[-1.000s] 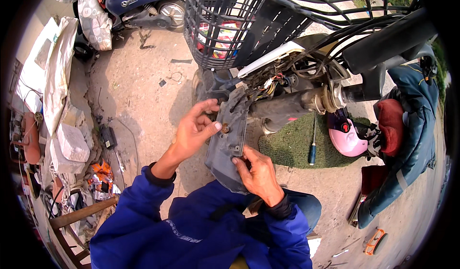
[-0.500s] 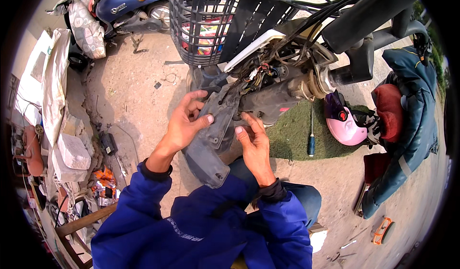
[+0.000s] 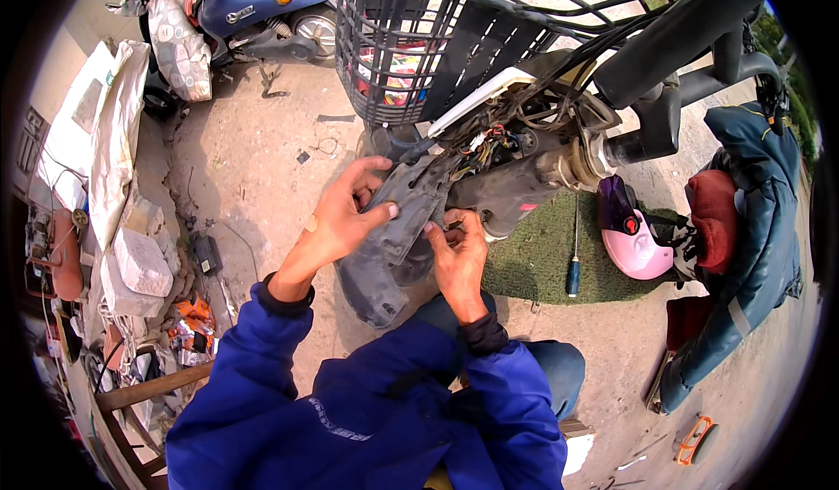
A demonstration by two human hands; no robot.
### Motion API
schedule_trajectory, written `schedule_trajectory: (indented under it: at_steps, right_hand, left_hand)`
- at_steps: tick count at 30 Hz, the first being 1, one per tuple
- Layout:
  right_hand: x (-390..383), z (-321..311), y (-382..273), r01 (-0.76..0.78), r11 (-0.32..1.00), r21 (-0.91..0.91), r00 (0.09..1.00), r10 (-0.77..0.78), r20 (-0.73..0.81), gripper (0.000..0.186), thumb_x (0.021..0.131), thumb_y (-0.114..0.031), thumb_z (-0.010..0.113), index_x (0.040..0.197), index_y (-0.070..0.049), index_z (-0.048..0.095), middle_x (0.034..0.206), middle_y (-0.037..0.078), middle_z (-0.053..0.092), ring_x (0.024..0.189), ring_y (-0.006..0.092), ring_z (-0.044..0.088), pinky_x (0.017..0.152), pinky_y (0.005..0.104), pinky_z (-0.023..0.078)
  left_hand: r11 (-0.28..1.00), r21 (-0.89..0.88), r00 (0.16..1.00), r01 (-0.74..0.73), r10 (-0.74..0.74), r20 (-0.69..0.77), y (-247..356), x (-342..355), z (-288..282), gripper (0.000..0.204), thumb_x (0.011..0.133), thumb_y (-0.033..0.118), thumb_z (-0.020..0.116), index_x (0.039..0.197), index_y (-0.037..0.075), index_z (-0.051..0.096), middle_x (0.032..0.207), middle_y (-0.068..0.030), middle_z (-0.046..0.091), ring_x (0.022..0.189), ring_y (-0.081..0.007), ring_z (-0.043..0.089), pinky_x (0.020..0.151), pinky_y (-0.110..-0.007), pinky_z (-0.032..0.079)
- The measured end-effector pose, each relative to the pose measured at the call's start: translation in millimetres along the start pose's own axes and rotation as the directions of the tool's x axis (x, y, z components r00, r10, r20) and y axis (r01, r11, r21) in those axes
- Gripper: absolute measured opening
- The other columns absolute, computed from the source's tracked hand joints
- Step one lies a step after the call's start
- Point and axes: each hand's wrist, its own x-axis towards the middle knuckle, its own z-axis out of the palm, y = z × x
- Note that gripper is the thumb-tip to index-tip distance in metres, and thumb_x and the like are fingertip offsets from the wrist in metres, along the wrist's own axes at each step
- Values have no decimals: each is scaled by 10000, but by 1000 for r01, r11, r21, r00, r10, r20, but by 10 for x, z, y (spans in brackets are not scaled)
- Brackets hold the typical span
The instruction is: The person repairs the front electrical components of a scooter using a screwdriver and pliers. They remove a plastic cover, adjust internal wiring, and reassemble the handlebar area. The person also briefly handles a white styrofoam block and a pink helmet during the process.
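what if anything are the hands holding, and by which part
A gray plastic panel, held along its upper left edge by the left hand. The right hand is at its right edge; whether it grips is unclear.

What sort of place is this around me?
Probably an outdoor repair spot: a parked blue scooter, exposed multicoloured wiring, and a blue-handled metal screwdriver on a green textured mat.

Grey panel (image 3: 395,238) partly behind left fingers (image 3: 378,217), blue scooter (image 3: 255,8) cut off

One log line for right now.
left hand: against grey panel | right hand: at panel's right edge | screwdriver: on mat
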Motion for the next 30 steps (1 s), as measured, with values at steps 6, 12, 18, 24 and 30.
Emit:
schedule_trajectory:
  at_steps: [6, 12, 18, 24, 30]
  right_hand:
    - [-91, -145, -114, -141, 937, 319, 990, 137, 36, 259, 1018, -109, 737, 1208, 3, 602, 1041, 23, 681, 687, 46, 569, 566, 235, 437]
    - [-94, -396, -277, -181, 922, 341, 977, 130, 167, 394, 1064, -128, 684, 1429, 1, 610, 1069, 32, 739, 604, 49, 507, 526, 226, 403]
    - [-134, -462, -394, -172, 902, 396, 978, 110, 175, 376, 1046, -93, 699, 1405, 8, 651, 1150, 70, 764, 611, 62, 536, 543, 230, 431]
    - [-84, -361, -434, 51, 952, 301, 996, -73, 61, 336, 995, -10, 729, 1321, 59, 694, 1058, 71, 725, 637, 64, 566, 565, 234, 470]
    - [-102, -298, -450, 136, 980, 147, 991, -137, -5, 353, 973, 16, 741, 1325, 31, 713, 1076, 67, 705, 773, 95, 652, 651, 246, 539]
  left_hand:
    - [997, 64, 998, -49, 46, 53, 37, 88, -66, 621, 876, -21, 804, 1440, 31, 547, 960, 17, 657, 719, -49, 413, 642, -240, 365]
    - [953, 284, 995, -104, 98, 36, 146, 70, 1, 606, 877, 23, 806, 1427, 36, 551, 1005, -58, 662, 755, -148, 523, 691, -320, 460]
    - [721, 635, 935, -279, 353, 10, 206, 6, 262, 607, 849, 61, 824, 1402, 52, 573, 1151, -155, 660, 1054, -330, 661, 859, -438, 538]
    - [674, 614, 768, -410, 618, -166, 249, -180, 461, 501, 887, 108, 798, 1347, 31, 615, 1132, -141, 624, 998, -324, 619, 848, -440, 519]
    - [967, 138, 976, -214, 205, 74, 399, -38, 658, 346, 1008, 146, 731, 1285, -49, 662, 1016, -90, 636, 770, -156, 596, 671, -315, 495]
